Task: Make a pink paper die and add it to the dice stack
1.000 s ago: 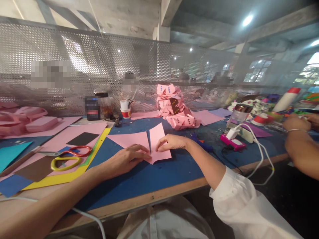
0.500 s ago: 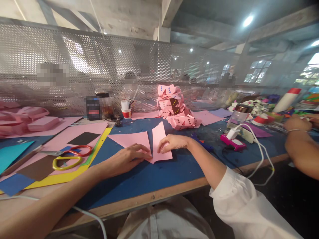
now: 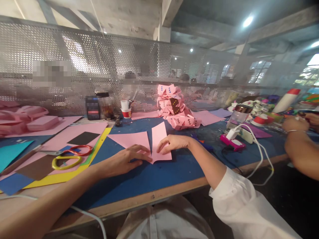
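Observation:
A pink paper piece [image 3: 129, 138] lies on the blue tabletop, and my left hand [image 3: 133, 156] rests over its lower edge with the fingers stretched out. Just right of it stands a narrower, creased pink paper strip [image 3: 159, 132], its upper edge raised. My right hand [image 3: 169, 143] touches this strip with bent, spread fingertips. A narrow wedge of blue table shows between the two pink parts; whether they join under my left fingertips cannot be seen.
Scissors [image 3: 72, 156] lie on coloured sheets at left. Behind the paper rises a pile of dotted pink paper shapes [image 3: 174, 109]. A jar [image 3: 239, 114], a magenta device [image 3: 233, 142] and a white cable [image 3: 261, 156] are at right, near another person's arm [image 3: 299, 146].
Both my hands stay almost where they were on the pink paper. The strip under my right hand has shifted very slightly. At far right, the other person's hands have moved a little.

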The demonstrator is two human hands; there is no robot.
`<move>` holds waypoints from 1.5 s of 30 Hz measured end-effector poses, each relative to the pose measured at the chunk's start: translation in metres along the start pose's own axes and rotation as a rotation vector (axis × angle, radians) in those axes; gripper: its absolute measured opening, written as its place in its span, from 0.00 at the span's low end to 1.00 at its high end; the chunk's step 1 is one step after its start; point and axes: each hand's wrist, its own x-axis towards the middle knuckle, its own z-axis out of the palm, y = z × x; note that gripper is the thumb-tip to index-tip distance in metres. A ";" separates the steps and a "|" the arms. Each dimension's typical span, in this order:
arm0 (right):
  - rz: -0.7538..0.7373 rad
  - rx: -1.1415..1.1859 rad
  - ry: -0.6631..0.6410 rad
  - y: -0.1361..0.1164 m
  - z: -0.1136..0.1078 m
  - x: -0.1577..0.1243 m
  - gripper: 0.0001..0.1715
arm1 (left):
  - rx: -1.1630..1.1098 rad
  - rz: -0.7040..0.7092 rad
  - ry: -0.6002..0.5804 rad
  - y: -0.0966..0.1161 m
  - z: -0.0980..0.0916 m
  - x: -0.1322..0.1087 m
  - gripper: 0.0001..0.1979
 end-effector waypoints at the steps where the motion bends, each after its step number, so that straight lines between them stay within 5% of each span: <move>1: -0.004 -0.008 -0.006 0.001 0.000 0.000 0.19 | 0.000 0.000 -0.003 0.000 0.000 0.000 0.22; 45: -0.027 -0.054 -0.084 0.004 -0.005 -0.001 0.17 | -0.047 0.042 0.008 0.001 -0.002 -0.003 0.17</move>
